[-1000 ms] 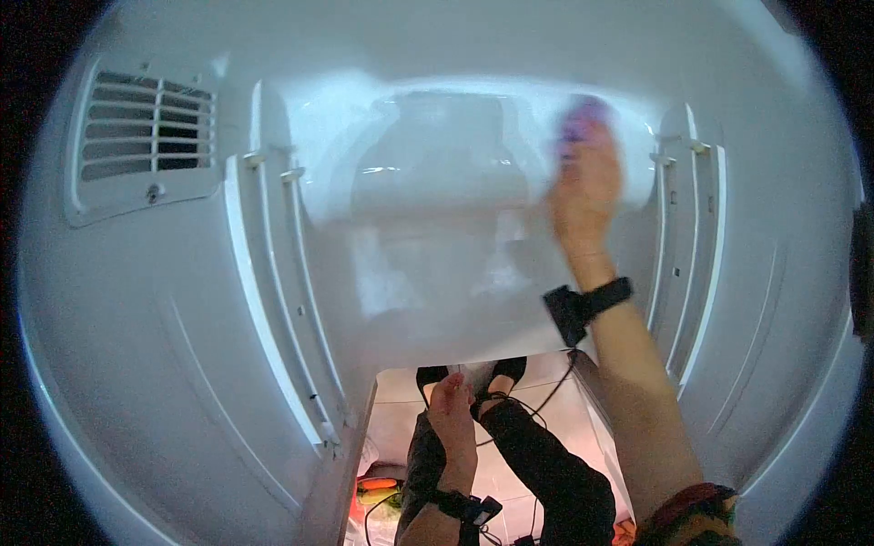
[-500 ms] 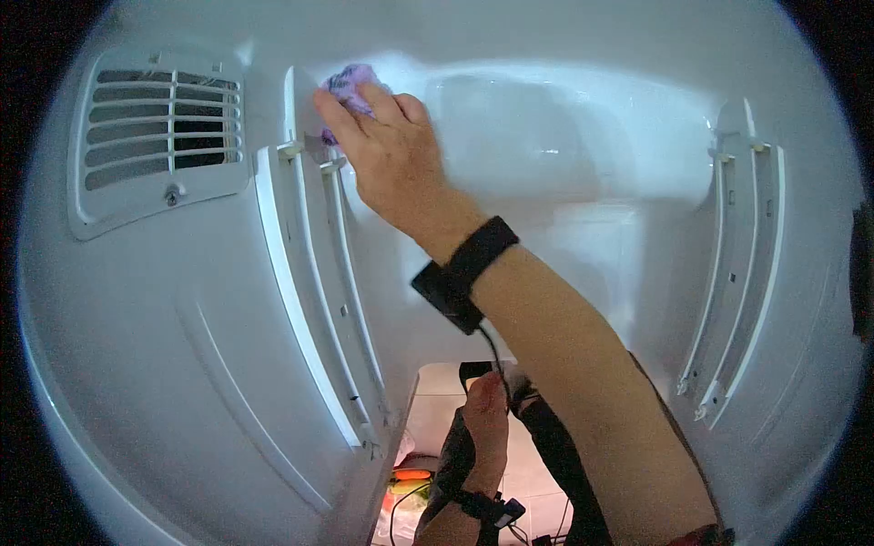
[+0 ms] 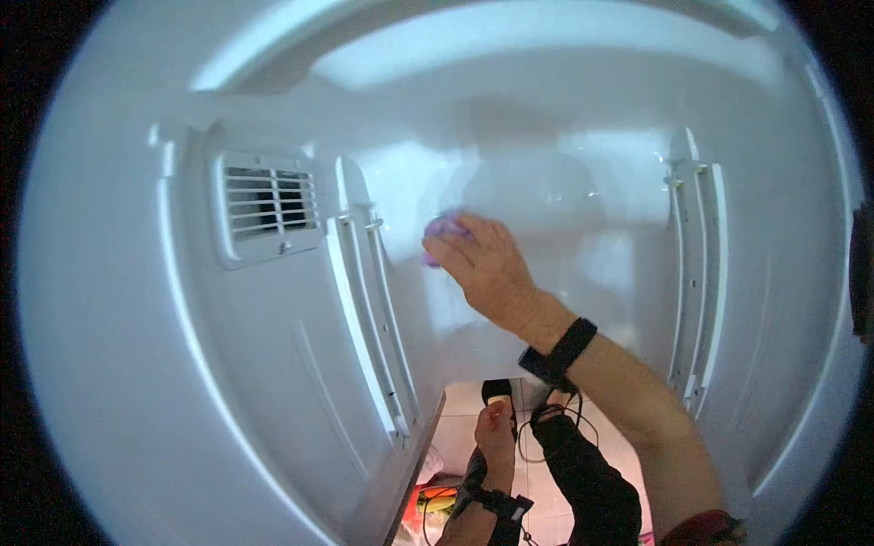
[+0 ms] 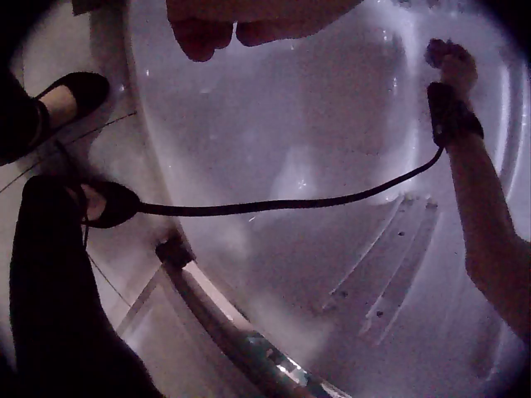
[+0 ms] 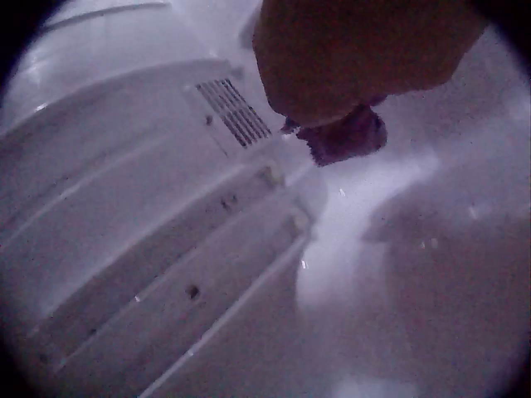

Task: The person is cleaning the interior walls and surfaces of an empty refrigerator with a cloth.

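Note:
My right hand (image 3: pixel 499 278) holds a crumpled purple cloth (image 3: pixel 446 227) against the smooth white back wall (image 3: pixel 537 200) of a cabinet interior that looks like a fridge. Its fingers curl over the cloth, hiding part of it. In the right wrist view the cloth (image 5: pixel 353 139) sticks out below the hand, with a slatted vent beyond. Low down, in front of the legs, hangs my left hand (image 3: pixel 494 432), loosely curled. The left wrist view shows its bent fingers (image 4: pixel 203 37) at the top edge, with no object visible in them.
White shelf rails (image 3: pixel 369 318) run down the left wall, and matching rails (image 3: pixel 696 282) down the right. A slatted vent (image 3: pixel 269 202) sits on the left wall. A black cable (image 4: pixel 290 203) stretches from the right wrist strap. Bagged vegetables (image 3: pixel 439 499) lie on the tiled floor below.
My right hand swept the cloth from the right of the back wall to its upper left, then back toward the middle. The head view shifted, showing more wall above. The left hand stayed low.

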Action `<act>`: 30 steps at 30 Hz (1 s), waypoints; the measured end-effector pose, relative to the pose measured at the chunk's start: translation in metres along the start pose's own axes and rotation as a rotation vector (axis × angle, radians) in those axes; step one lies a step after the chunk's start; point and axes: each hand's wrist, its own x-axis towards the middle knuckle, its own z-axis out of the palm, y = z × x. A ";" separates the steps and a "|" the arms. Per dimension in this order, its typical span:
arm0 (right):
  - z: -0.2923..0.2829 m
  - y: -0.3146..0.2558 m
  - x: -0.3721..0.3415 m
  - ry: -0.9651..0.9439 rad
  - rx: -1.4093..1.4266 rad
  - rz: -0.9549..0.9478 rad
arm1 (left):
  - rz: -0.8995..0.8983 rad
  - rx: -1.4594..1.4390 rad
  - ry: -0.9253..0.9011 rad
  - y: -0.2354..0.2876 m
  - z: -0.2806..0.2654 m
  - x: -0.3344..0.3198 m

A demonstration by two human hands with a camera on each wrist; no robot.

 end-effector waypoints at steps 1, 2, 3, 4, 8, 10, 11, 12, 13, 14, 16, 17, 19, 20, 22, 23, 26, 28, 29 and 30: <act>-0.012 -0.001 0.025 0.002 -0.005 -0.010 | 0.006 -0.009 -0.003 0.009 0.000 -0.003; -0.019 -0.001 0.054 0.137 -0.073 -0.174 | 0.041 0.004 -0.018 0.019 0.000 -0.005; -0.024 0.002 0.074 0.271 -0.142 -0.339 | 0.077 0.017 -0.035 0.029 0.000 -0.006; -0.022 0.013 0.085 0.271 -0.146 -0.350 | 0.082 0.007 -0.039 0.037 0.002 -0.006; 0.013 0.044 0.077 -0.141 -0.424 -0.557 | 0.063 -0.085 -0.039 0.066 0.006 -0.001; 0.025 0.039 0.063 -0.428 -0.333 -0.236 | 0.057 -0.117 -0.047 0.072 0.009 0.003; 0.023 0.033 0.061 -0.429 -0.323 -0.235 | 0.041 -0.132 -0.023 0.074 0.009 0.001; 0.019 0.027 0.059 -0.491 -0.328 -0.195 | 0.028 -0.147 0.001 0.075 0.006 0.000; 0.016 0.021 0.062 -0.550 -0.339 -0.156 | 0.031 -0.147 0.005 0.071 0.002 0.000; 0.015 0.015 0.068 -0.549 -0.338 -0.165 | 0.080 -0.092 0.012 0.066 -0.001 0.001; 0.010 0.005 0.084 -0.295 -0.127 -0.309 | 0.126 -0.052 0.019 0.059 -0.002 -0.004; 0.004 -0.002 0.100 -0.297 -0.130 -0.316 | 0.106 -0.071 -0.005 0.061 -0.003 -0.006; -0.005 -0.016 0.137 0.116 -0.126 -0.541 | 0.042 -0.020 0.008 0.055 -0.004 -0.005; 0.000 -0.011 0.146 0.123 -0.124 -0.537 | 0.046 -0.014 0.011 0.057 -0.002 -0.005; 0.015 0.005 0.156 0.222 -0.318 -0.652 | 0.099 -0.028 -0.008 0.062 0.000 -0.005; 0.016 0.012 0.142 -0.016 -0.276 -0.604 | 0.104 0.016 -0.029 0.066 -0.002 -0.004; 0.079 0.060 0.048 -0.320 -0.036 0.008 | 0.061 -0.039 -0.077 0.073 -0.009 -0.001; 0.075 0.052 0.018 -0.288 -0.017 0.169 | 0.048 -0.012 -0.061 0.064 -0.019 0.008; 0.058 0.041 0.017 -0.255 -0.077 0.102 | 0.029 -0.025 -0.054 0.068 -0.022 0.005; 0.041 0.031 0.020 -0.225 -0.143 0.035 | 0.008 -0.041 -0.052 0.072 -0.024 0.001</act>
